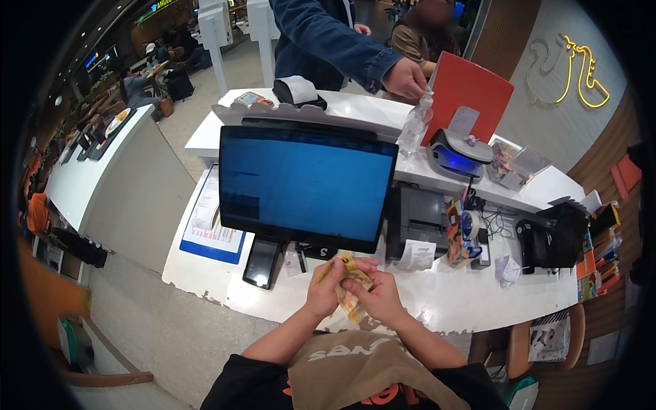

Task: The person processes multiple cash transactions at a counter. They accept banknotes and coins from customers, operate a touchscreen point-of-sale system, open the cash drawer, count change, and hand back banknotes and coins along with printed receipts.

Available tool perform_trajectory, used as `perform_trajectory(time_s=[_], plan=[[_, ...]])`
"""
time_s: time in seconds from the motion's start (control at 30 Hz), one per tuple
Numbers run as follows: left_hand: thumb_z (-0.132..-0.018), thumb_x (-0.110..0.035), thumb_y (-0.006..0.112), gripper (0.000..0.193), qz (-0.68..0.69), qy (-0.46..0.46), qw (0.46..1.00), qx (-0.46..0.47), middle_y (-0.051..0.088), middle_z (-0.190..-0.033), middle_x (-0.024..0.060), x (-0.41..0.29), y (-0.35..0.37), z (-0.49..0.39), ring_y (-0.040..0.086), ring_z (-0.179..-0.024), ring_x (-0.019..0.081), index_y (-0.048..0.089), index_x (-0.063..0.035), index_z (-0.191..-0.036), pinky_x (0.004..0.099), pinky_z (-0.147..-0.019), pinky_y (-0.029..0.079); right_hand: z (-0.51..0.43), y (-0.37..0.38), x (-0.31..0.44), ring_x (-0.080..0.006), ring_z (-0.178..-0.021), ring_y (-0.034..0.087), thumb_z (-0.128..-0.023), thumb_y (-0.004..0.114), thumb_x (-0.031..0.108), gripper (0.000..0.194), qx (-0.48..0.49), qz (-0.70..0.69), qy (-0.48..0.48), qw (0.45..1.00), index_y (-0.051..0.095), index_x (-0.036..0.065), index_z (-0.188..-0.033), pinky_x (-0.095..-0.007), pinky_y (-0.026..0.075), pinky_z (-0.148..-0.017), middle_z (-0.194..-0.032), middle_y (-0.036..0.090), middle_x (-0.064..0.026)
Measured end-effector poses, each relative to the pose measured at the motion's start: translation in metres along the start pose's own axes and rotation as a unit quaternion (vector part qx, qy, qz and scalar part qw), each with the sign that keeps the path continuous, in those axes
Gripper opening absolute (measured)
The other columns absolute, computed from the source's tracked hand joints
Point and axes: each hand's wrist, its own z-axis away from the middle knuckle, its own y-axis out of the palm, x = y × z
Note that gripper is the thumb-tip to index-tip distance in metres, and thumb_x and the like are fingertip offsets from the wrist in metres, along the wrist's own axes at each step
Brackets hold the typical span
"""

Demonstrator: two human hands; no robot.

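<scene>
Low in front of the monitor (307, 184), my left hand (325, 289) and my right hand (376, 294) are both closed on a small yellow, crinkled item (353, 294); whether it is a packet or something else I cannot tell. Its ends stick out above and below my fingers. Beyond the monitor, a person in a denim jacket (333, 41) reaches over the raised counter, fingers at the pump of a clear bottle (416, 123). A black smartphone-like device (261, 262) lies left of my hands, and a receipt printer (416, 220) with a paper slip (417, 254) stands to their right.
A blue clipboard (212, 251) with papers lies at the left. Tape in a dispenser (469, 228), a crumpled paper (507, 270) and a black device (548, 236) stand at the right. On the raised ledge are a red board (469, 92), a device with blue light (458, 156) and a clear box (517, 164).
</scene>
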Motion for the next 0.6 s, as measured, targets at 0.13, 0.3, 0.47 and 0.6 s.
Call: perform_trajectory(time_s=[0.13,0.3,0.47,0.6], plan=[[-0.098,-0.04,0.036,0.039,0.134,0.036,0.975,-0.176,0.059,-0.075,0.0085,-0.047,-0.057,0.032,0.059,-0.065,0.0213,0.054,-0.0046,-0.099,0.0388,-0.068,0.052,0.005,0.064,0.0,-0.0122,-0.054,0.057,-0.089,0.061,0.017,0.019,0.022,0.125,0.033,0.991,0.065,-0.002,-0.092,-0.026,0.044,-0.052,-0.062,0.062,-0.0074],[-0.1,-0.034,0.037,0.025,0.149,0.084,0.964,-0.204,0.044,-0.063,-0.0003,-0.11,-0.137,0.06,0.042,-0.05,0.0106,0.046,-0.0114,-0.093,0.0282,-0.053,0.043,0.006,0.163,-0.017,-0.0157,-0.053,0.059,-0.089,0.06,0.014,0.015,0.028,0.069,0.066,0.995,0.063,0.0,-0.09,-0.0286,0.044,-0.049,-0.062,0.06,-0.0124],[-0.101,-0.026,0.037,0.02,0.189,0.173,0.917,-0.307,0.035,-0.059,-0.0036,-0.17,-0.211,0.08,0.028,-0.044,0.0052,0.047,-0.0115,-0.091,0.0193,-0.041,0.031,-0.006,0.211,-0.032,-0.0267,-0.053,0.056,-0.085,0.06,0.009,0.008,0.024,0.277,-0.098,0.956,0.059,0.004,-0.079,-0.0328,0.044,-0.047,-0.065,0.058,-0.009],[-0.101,-0.022,0.034,0.02,0.128,0.2,0.927,-0.291,0.033,-0.057,-0.0034,-0.208,-0.246,0.098,0.026,-0.041,0.0043,0.045,-0.011,-0.088,0.0174,-0.036,0.027,-0.027,0.207,-0.036,-0.0219,-0.055,0.057,-0.078,0.065,0.01,0.006,-0.076,0.397,-0.2,0.892,0.06,0.007,-0.078,-0.0315,0.046,-0.049,-0.091,0.064,-0.0074]])
